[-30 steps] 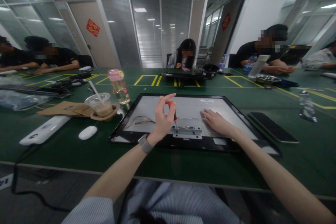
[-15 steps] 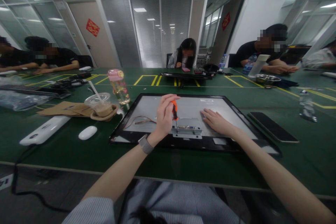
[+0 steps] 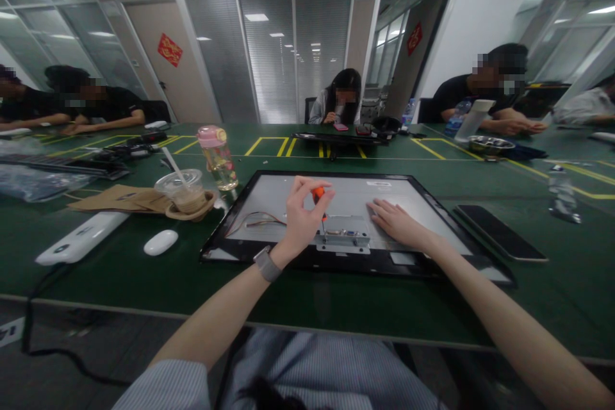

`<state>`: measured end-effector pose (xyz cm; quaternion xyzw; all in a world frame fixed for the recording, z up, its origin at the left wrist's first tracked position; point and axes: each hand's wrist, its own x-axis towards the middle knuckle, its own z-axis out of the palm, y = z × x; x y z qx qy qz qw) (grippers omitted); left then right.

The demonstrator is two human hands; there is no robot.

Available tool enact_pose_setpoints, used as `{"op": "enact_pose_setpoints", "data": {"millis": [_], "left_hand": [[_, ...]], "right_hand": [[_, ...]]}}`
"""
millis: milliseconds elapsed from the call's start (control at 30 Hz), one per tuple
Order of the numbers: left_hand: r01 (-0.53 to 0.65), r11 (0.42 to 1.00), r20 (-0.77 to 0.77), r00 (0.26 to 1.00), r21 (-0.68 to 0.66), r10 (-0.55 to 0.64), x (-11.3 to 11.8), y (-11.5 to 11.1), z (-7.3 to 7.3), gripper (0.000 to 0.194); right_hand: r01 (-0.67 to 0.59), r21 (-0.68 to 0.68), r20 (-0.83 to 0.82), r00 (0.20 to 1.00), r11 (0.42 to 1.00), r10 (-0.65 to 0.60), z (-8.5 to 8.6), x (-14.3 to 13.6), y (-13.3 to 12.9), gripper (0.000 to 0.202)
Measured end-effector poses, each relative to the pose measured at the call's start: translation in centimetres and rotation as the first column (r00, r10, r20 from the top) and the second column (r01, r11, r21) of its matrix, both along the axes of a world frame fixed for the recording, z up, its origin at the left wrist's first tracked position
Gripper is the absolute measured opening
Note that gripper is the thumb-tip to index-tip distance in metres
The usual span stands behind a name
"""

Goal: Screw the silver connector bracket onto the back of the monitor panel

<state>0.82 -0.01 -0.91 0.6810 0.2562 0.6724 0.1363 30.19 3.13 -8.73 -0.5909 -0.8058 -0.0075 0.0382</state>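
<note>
A flat panel [image 3: 336,195] with a black frame lies back side up on the green table. My left hand [image 3: 303,214] grips an orange and black screwdriver [image 3: 319,195] by its handle. The screwdriver stands nearly upright, its shaft reaching down to the left part of a metal bracket [image 3: 343,241] with connectors. My right hand [image 3: 396,223] rests flat on the panel, right of the bracket, fingers apart and holding nothing. Thin cables [image 3: 264,218] run over the panel at the left.
Left of the panel are a pink-lidded bottle [image 3: 218,157], an iced drink cup [image 3: 185,191], a white mouse [image 3: 161,243] and a white device [image 3: 81,240]. A black phone [image 3: 500,232] lies to the right. People sit across the table.
My left hand's fingers have shifted around the screwdriver handle, with the thumb now on its right side. My right hand stays in the same place.
</note>
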Motion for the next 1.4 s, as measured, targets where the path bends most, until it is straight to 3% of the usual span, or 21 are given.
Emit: {"op": "enact_pose_setpoints", "data": {"millis": [167, 267, 500, 733, 867, 1100, 1300, 1400], "left_hand": [[0.072, 0.996, 0.022, 0.997, -0.047, -0.071, -0.1, -0.2, 0.1, 0.030], [0.098, 0.994, 0.012, 0.995, -0.056, -0.098, -0.2, -0.1, 0.1, 0.028], [-0.017, 0.999, -0.010, 1.000, 0.042, 0.018, -0.1, 0.2, 0.2, 0.008], [0.039, 0.999, -0.020, 0.999, -0.014, -0.039, -0.1, 0.1, 0.0, 0.030], [0.067, 0.998, -0.006, 0.998, -0.018, -0.068, -0.2, 0.0, 0.0, 0.025], [-0.005, 0.999, 0.005, 1.000, 0.034, 0.005, 0.0, 0.1, 0.0, 0.008], [0.038, 0.999, -0.008, 0.999, 0.019, -0.038, -0.2, -0.1, 0.2, 0.028], [0.070, 0.997, -0.002, 0.998, 0.020, -0.070, -0.3, -0.1, 0.2, 0.029]], "right_hand": [[0.013, -0.003, 0.010, 1.000, 1.000, -0.013, 0.1, -0.2, 0.0, 0.062], [0.017, -0.001, 0.005, 1.000, 1.000, -0.017, 0.2, -0.2, 0.0, 0.061], [0.002, -0.005, 0.024, 1.000, 1.000, -0.002, 0.3, -0.2, -0.2, 0.062], [0.016, -0.006, 0.001, 1.000, 1.000, -0.016, 0.7, -0.4, -0.4, 0.063], [0.011, 0.000, -0.001, 1.000, 1.000, -0.011, 0.4, -0.3, -0.3, 0.063], [-0.006, 0.044, 0.005, 1.000, 0.999, 0.006, -0.4, 0.3, 0.2, 0.061], [-0.004, 0.027, -0.003, 1.000, 1.000, 0.005, -0.1, 0.1, 0.1, 0.062], [-0.011, 0.020, 0.005, 1.000, 1.000, 0.010, 0.0, 0.0, 0.0, 0.061]]}}
